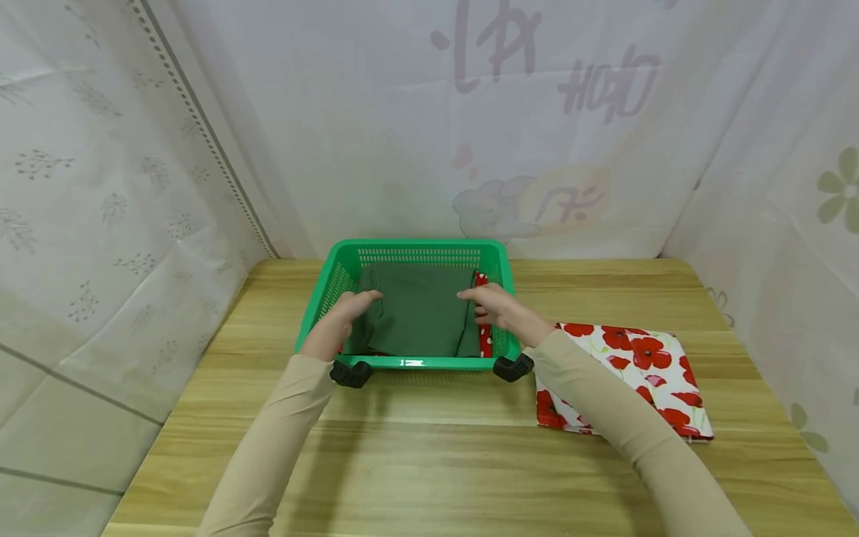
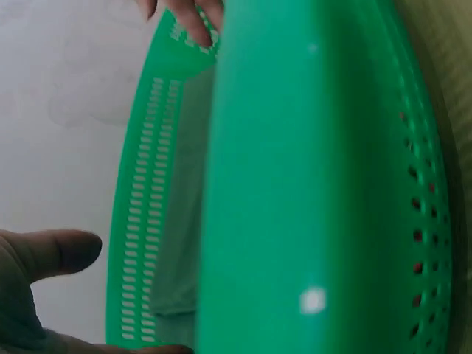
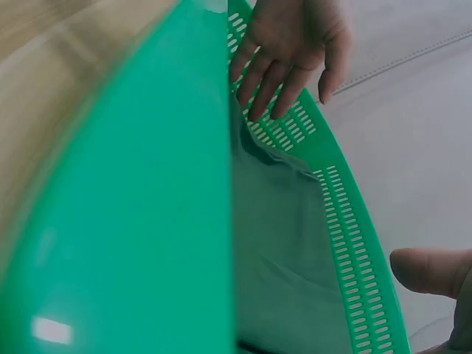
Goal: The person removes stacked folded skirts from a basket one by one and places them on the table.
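A green plastic basket [image 1: 413, 363] with slotted walls holds a folded dark green cloth [image 1: 423, 306]. Red fabric with white dots [image 1: 486, 339] peeks out at the cloth's right side. My left hand [image 1: 341, 319] hovers over the basket's left part, thumb stretched out and apart from the fingers. Over the right part is my right hand [image 1: 502, 307], its fingers loosely extended. Neither hand grips anything. The left hand [image 3: 289, 55] also shows in the right wrist view, fingers pointing down toward the cloth. Whether fingertips touch the cloth I cannot tell.
To the basket's right lies a folded white cloth with red poppies [image 1: 649, 358], partly under the right forearm. All stands on a wood-grain table [image 1: 429, 462]. Pale printed curtains [image 1: 376, 134] hang behind and at both sides.
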### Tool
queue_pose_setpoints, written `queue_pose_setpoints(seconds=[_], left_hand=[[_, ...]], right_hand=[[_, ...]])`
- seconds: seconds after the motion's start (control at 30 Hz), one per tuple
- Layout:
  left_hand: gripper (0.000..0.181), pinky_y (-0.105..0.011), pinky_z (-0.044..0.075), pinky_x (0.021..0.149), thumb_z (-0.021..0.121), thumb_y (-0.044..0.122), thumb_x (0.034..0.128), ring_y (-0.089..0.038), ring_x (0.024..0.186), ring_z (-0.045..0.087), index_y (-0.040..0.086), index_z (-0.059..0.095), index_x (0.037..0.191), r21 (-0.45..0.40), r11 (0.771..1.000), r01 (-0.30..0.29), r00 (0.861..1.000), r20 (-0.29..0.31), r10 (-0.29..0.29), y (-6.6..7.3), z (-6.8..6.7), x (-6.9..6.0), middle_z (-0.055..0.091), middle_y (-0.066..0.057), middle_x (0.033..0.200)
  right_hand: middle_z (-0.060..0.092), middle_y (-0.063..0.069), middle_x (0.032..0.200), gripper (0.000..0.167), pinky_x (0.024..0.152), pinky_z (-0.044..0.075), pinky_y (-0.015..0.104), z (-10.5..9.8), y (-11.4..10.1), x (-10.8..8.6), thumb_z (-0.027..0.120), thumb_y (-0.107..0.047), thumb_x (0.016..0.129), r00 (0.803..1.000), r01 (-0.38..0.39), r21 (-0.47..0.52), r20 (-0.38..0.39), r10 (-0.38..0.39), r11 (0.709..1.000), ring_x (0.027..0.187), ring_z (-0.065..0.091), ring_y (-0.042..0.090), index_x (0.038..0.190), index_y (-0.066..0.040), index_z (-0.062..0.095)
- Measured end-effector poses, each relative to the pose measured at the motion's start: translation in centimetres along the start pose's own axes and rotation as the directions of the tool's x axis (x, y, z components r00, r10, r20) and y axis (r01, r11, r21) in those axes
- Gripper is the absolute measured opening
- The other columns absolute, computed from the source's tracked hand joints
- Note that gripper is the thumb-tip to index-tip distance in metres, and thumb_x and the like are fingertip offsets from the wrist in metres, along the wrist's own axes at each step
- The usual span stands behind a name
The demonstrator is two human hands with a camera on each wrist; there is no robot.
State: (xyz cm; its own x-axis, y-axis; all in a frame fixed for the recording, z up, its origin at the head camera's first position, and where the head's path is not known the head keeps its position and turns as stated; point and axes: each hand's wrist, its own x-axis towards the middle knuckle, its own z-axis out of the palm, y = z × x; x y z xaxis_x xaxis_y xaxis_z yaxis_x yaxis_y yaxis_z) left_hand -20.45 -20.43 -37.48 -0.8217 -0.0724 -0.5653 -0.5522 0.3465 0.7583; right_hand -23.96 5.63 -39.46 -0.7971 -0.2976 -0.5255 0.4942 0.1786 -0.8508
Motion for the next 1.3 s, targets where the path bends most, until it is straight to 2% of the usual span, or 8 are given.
queue_pose_setpoints(seconds=[0.37, 0.63, 0.83, 0.93, 1.07, 1.13, 1.23, 1.3], left_hand=[[0.078, -0.062, 0.009, 0.108, 0.041, 0.035, 0.097, -0.045, 0.138, -0.001, 0.0, -0.006, 0.148, 0.044, 0.998, 0.046, 0.999, 0.024, -0.047, 0.3, -0.7, 0.9, -0.008, -0.023, 0.153], [0.076, -0.061, 0.016, 0.108, 0.041, 0.033, 0.097, -0.047, 0.138, 0.004, 0.001, -0.005, 0.148, 0.019, 0.995, 0.102, 0.994, 0.025, -0.102, 0.5, -1.2, 1.2, -0.005, -0.023, 0.153], [0.076, -0.06, 0.023, 0.105, 0.039, 0.037, 0.0959, -0.049, 0.135, 0.014, -0.001, -0.002, 0.148, 0.079, 0.987, 0.137, 0.99, 0.028, -0.14, 0.6, -1.6, 1.1, 0.006, -0.03, 0.15], [0.076, -0.061, 0.023, 0.105, 0.037, 0.037, 0.0964, -0.051, 0.133, 0.015, -0.002, -0.005, 0.147, 0.082, 0.985, 0.151, 0.987, 0.043, -0.155, 0.6, -1.8, 1.1, 0.007, -0.034, 0.148], [0.077, -0.06, 0.026, 0.103, 0.038, 0.036, 0.0968, -0.051, 0.133, 0.018, -0.001, -0.005, 0.148, 0.093, 0.98, 0.176, 0.981, 0.065, -0.182, 0.2, -2.3, 2.1, 0.01, -0.035, 0.147], [0.08, -0.058, 0.035, 0.099, 0.043, 0.037, 0.0951, -0.051, 0.13, 0.026, -0.004, -0.002, 0.147, 0.11, 0.977, 0.183, 0.979, 0.073, -0.191, -0.2, -2.7, 3.2, 0.018, -0.036, 0.144], [0.078, -0.053, 0.041, 0.095, 0.046, 0.033, 0.0943, -0.049, 0.126, 0.034, -0.008, 0.005, 0.145, 0.116, 0.974, 0.194, 0.978, 0.054, -0.201, -0.4, -2.9, 4.0, 0.025, -0.037, 0.14], [0.073, -0.051, 0.043, 0.095, 0.045, 0.029, 0.0947, -0.049, 0.125, 0.036, -0.012, 0.008, 0.144, 0.114, 0.975, 0.193, 0.979, 0.038, -0.198, -0.2, -2.7, 3.9, 0.027, -0.038, 0.138]], right_hand=[[0.007, 0.015, 0.155, 0.077, 0.105, 0.03, 0.053, 0.2, -0.4, 0.4, 0.057, -0.02, 0.092, 0.997, -0.074, -0.057, -0.031, 0.073, 0.996, 0.138, 0.016, 0.042, 0.15, -0.006, 0.008], [0.007, 0.013, 0.155, 0.079, 0.098, 0.034, 0.061, 0.3, -0.4, 0.8, 0.057, -0.024, 0.091, 0.992, -0.123, -0.088, -0.049, 0.119, 0.989, 0.136, 0.018, 0.043, 0.15, -0.011, 0.007], [0.016, 0.016, 0.153, 0.075, 0.097, 0.038, 0.058, 0.4, -0.4, 1.1, 0.058, -0.025, 0.091, 0.99, -0.136, -0.112, -0.061, 0.129, 0.984, 0.136, 0.023, 0.039, 0.149, -0.01, 0.014], [0.021, 0.018, 0.151, 0.073, 0.097, 0.038, 0.056, 0.4, -0.5, 1.3, 0.059, -0.025, 0.091, 0.991, -0.128, -0.115, -0.06, 0.121, 0.985, 0.135, 0.026, 0.036, 0.148, -0.009, 0.017], [0.026, 0.017, 0.149, 0.07, 0.097, 0.038, 0.056, 0.2, -0.4, 1.5, 0.058, -0.023, 0.091, 0.991, -0.125, -0.089, -0.06, 0.12, 0.988, 0.134, 0.028, 0.034, 0.148, -0.009, 0.02], [0.028, 0.016, 0.148, 0.069, 0.097, 0.039, 0.056, 0.1, -0.4, 1.6, 0.058, -0.023, 0.091, 0.99, -0.133, -0.068, -0.063, 0.129, 0.989, 0.133, 0.029, 0.034, 0.147, -0.009, 0.021], [0.028, 0.016, 0.148, 0.069, 0.094, 0.041, 0.056, 0.0, -0.4, 1.7, 0.058, -0.023, 0.091, 0.987, -0.147, -0.044, -0.065, 0.144, 0.988, 0.132, 0.03, 0.035, 0.147, -0.009, 0.021], [0.027, 0.016, 0.148, 0.068, 0.093, 0.042, 0.056, -0.1, -0.4, 1.9, 0.058, -0.022, 0.092, 0.987, -0.154, -0.04, -0.058, 0.152, 0.987, 0.133, 0.029, 0.035, 0.147, -0.009, 0.021]])
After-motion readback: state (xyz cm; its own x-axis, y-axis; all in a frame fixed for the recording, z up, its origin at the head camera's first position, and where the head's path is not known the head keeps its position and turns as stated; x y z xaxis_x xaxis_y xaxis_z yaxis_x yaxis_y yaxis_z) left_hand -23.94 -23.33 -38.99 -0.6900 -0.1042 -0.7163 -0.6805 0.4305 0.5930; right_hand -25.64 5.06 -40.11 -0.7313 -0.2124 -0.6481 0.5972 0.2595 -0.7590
